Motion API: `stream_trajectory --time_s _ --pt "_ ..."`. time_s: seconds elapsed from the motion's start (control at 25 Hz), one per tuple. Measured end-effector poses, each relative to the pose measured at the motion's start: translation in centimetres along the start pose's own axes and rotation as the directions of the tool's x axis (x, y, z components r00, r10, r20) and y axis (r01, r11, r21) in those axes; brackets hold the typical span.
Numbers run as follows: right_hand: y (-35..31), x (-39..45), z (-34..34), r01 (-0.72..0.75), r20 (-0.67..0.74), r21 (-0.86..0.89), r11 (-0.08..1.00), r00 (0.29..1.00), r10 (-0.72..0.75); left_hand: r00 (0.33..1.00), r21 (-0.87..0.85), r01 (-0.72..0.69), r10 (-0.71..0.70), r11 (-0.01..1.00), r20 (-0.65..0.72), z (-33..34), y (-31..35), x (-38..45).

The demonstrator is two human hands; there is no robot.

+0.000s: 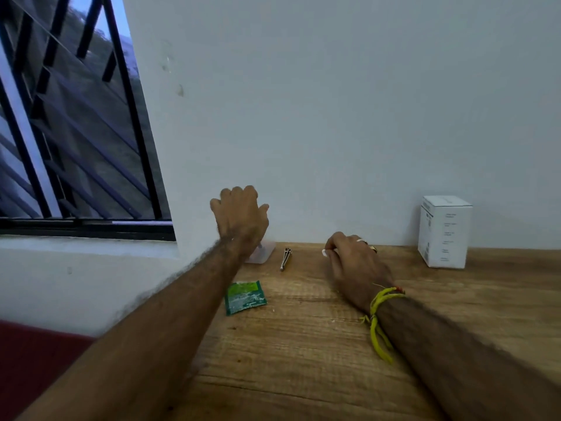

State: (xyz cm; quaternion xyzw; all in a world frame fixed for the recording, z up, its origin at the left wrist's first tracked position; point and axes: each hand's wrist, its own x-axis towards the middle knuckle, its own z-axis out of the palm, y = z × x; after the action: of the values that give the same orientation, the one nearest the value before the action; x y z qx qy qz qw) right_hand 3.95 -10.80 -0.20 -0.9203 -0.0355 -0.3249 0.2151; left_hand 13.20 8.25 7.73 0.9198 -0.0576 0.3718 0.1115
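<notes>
Right hand (355, 264) pinches one white bit (324, 253) (perhaps); left hand (241, 220) unclear; one clipper (286, 258).

Between left hand (243, 218) and right hand (356, 262), nail clipper (285, 258)

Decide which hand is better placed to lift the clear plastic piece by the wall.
Left: the left hand hovers above the clear plastic piece; the right hand pinches a small white piece.

A home room: wooden table (303, 344) against a white wall (334, 117), barred window (76, 132), nail clipper (286, 258) and green sachet (245, 297)
</notes>
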Motion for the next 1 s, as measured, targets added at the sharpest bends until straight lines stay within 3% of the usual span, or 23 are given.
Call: stream_trajectory --time_s 0.04,0.08,0.16,0.24,0.28,0.48,0.56,0.6,0.64,0.68,0.72,0.76,0.88,1.0 --pt "-0.1 0.1 0.0 0.005 0.006 0.008 1.000 1.000 -0.005 0.991 -0.065 -0.112 0.106 0.992 -0.084 -0.1 0.3 -0.9" --pt "-0.3 0.2 -0.1 0.006 0.006 0.018 1.000 1.000 -0.006 0.982 -0.134 -0.183 0.174 0.974 -0.076 -0.2 0.7 -1.8" --pt "-0.2 0.2 -0.2 -0.027 -0.009 0.036 0.999 1.000 0.028 0.967 -0.215 -0.167 0.202 0.962 0.152 0.5 1.9 -3.1" --pt "0.0 0.0 -0.2 -0.059 -0.017 0.054 0.997 0.998 0.060 0.893 -0.136 -0.092 0.142 0.986 0.427 1.8 2.7 -4.0" --pt "0.1 -0.1 -0.3 -0.063 -0.024 0.060 0.996 0.998 0.064 0.857 -0.090 -0.084 0.118 0.992 0.501 2.4 3.0 -4.2" --pt "0.0 -0.1 -0.7 -0.043 -0.050 0.029 0.999 0.998 0.045 0.848 -0.123 0.005 0.061 0.992 0.527 3.9 4.1 -4.1" --pt "0.2 0.0 -0.8 -0.042 -0.066 0.024 0.999 0.997 0.043 0.856 -0.240 0.110 0.031 0.965 0.517 4.2 4.3 -4.4" --pt "0.3 -0.1 -0.8 -0.046 -0.083 0.032 0.998 0.995 0.049 0.855 -0.383 0.236 -0.003 0.893 0.518 4.1 4.2 -4.8" --pt "0.6 0.0 -0.8 -0.052 -0.112 0.043 0.998 0.992 0.057 0.841 -0.555 0.392 -0.041 0.733 0.540 3.6 4.2 -5.5" --pt "0.9 0.0 -0.8 -0.059 -0.149 0.061 0.996 0.986 0.068 0.811 -0.685 0.526 -0.055 0.505 0.583 2.7 4.4 -6.5" --pt "1.2 0.1 -0.7 -0.065 -0.188 0.080 0.995 0.979 0.079 0.788 -0.748 0.596 -0.032 0.291 0.615 1.7 4.6 -7.7" --pt "1.5 0.2 -0.7 -0.068 -0.219 0.097 0.993 0.972 0.088 0.784 -0.773 0.611 0.002 0.169 0.620 1.0 4.6 -9.1" --pt "1.8 0.3 -0.5 -0.048 -0.269 0.129 0.991 0.960 0.081 0.793 -0.798 0.603 0.089 0.023 0.602 -0.2 4.6 -12.2" --pt "1.1 -0.1 -0.6 0.012 -0.357 0.157 0.988 0.933 0.046 0.797 -0.804 0.595 0.137 -0.009 0.588 -0.1 4.1 -12.4"
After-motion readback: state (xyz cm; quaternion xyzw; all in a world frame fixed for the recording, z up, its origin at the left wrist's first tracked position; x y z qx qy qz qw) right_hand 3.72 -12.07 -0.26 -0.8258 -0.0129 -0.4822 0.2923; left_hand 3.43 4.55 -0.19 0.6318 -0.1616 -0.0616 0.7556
